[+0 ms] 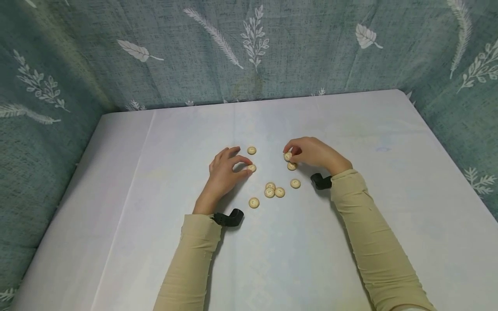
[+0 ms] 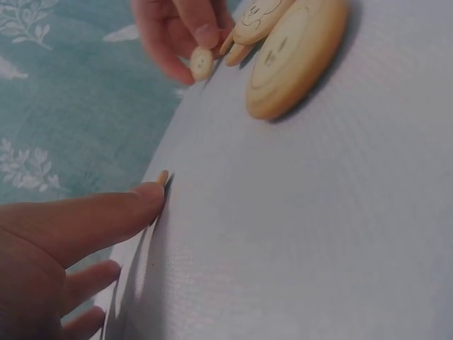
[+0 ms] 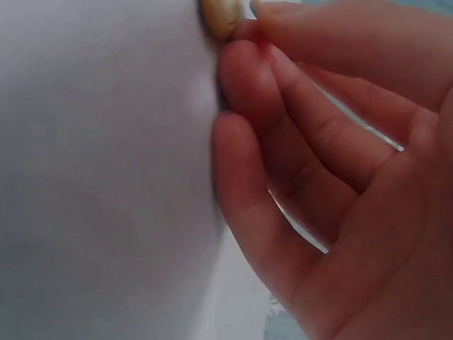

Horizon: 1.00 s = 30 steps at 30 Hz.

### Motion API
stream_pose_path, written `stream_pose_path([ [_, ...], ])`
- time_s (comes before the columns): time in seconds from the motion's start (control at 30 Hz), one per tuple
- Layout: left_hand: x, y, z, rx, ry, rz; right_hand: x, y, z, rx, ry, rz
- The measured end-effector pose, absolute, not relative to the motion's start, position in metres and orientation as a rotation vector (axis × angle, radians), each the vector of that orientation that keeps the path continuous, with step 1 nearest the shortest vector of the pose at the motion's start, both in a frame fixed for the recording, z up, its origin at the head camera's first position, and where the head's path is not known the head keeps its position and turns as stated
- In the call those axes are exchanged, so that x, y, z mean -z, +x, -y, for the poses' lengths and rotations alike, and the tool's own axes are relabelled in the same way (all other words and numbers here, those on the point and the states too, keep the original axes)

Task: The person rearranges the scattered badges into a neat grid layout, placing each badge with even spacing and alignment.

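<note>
My left hand (image 1: 225,176) pinches a round, pale wooden button (image 1: 252,168) at the table surface between thumb and forefinger. Only a thin edge of that button (image 2: 163,177) shows past the thumb in the left wrist view. Another button (image 1: 251,150) lies just beyond, near the left fingertips. Over to the right, my right hand (image 1: 316,153) grips a button (image 1: 288,156) by its edge, tilted so its face shows. Right below it is a second button (image 1: 292,166), close to the right thumb. In the right wrist view the curled fingers (image 3: 241,163) rest along the tabletop.
Between the hands and nearer the body, a small cluster of buttons (image 1: 269,192) sits with one overlapping another. Single buttons lie to its right (image 1: 295,183) and lower left (image 1: 254,202). A white cloth covers the table (image 1: 295,250); a green leaf-patterned curtain (image 1: 303,47) hangs behind.
</note>
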<state>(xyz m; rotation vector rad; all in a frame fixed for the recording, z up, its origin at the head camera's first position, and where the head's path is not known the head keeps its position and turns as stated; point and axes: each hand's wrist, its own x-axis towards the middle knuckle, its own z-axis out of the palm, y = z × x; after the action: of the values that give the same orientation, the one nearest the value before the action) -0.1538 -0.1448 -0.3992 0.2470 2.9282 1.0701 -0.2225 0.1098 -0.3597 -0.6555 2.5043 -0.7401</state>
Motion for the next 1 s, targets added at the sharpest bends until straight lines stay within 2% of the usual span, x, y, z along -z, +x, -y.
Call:
stream_pose_path([
  [0.5,0.398,-0.154,0.145,-1.019,0.185,-2.941,0.374,-0.232,-0.110,0.920,-0.487,-2.472],
  [1.0,0.399,-0.152,0.145,-1.001,0.241,-2.964,0.365,-0.252,-0.104,0.919,-0.442,-2.330],
])
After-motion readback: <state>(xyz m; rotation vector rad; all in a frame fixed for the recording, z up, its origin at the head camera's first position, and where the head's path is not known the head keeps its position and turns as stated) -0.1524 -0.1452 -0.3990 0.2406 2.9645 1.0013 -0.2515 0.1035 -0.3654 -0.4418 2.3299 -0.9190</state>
